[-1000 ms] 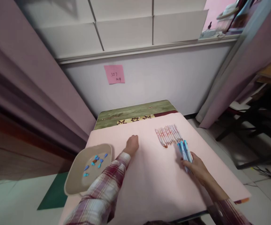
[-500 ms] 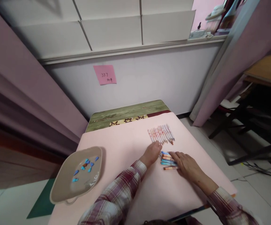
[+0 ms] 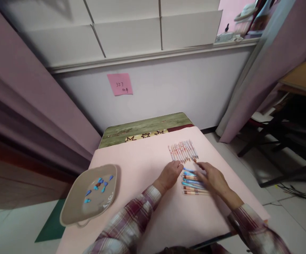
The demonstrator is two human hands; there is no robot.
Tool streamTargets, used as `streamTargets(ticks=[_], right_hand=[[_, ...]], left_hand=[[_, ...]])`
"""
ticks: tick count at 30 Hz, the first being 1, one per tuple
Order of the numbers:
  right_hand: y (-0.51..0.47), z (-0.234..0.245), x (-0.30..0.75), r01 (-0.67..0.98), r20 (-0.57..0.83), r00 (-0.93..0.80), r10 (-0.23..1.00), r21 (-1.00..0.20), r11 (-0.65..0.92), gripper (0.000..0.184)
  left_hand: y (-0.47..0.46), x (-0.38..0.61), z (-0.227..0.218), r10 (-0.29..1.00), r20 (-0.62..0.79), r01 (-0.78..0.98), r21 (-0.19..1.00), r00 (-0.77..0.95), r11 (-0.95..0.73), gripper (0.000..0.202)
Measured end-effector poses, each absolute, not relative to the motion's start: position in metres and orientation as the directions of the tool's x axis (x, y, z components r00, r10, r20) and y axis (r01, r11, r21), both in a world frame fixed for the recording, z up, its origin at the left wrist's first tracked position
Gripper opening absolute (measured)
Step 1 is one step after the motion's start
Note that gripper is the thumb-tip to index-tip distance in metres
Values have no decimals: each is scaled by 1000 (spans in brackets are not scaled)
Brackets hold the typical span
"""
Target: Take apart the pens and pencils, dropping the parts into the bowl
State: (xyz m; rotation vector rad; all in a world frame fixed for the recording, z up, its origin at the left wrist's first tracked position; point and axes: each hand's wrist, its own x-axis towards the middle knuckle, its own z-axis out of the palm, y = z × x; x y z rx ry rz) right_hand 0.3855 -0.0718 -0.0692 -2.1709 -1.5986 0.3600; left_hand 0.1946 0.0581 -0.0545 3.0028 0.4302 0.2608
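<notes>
My left hand rests on the pink-covered table, its fingers curled together at the left end of a blue pen. My right hand hovers over the right ends of a pile of blue and brown pens, thumb and forefinger apart. The forefinger points toward a small brown piece, and whether it touches is unclear. Behind both hands lies a row of whitish pens with reddish marks, side by side. My right palm hides part of the nearer pens.
On the left of the table stands a beige bin holding several small blue pieces and a brown one. A white wall with a pink note rises beyond the table. Pink curtains hang at the sides.
My right hand has lifted off the nearer pens and moved slightly up and right, its thumb and forefinger spreading. More of those pens now shows. My left hand has stayed nearly in place.
</notes>
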Motion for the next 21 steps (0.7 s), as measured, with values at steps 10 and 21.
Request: streamTargets(ticks=[10,21], right_hand=[[-18,-91,388,828,-57,496,866,-268,-492,27],[-17,-46,296,802,71,330,941,-548,-240,25]], left_hand=[[37,69,9,625,398,425,483,672,-765,24],[47,-101,7,899,408,795,486,159,-361,15]])
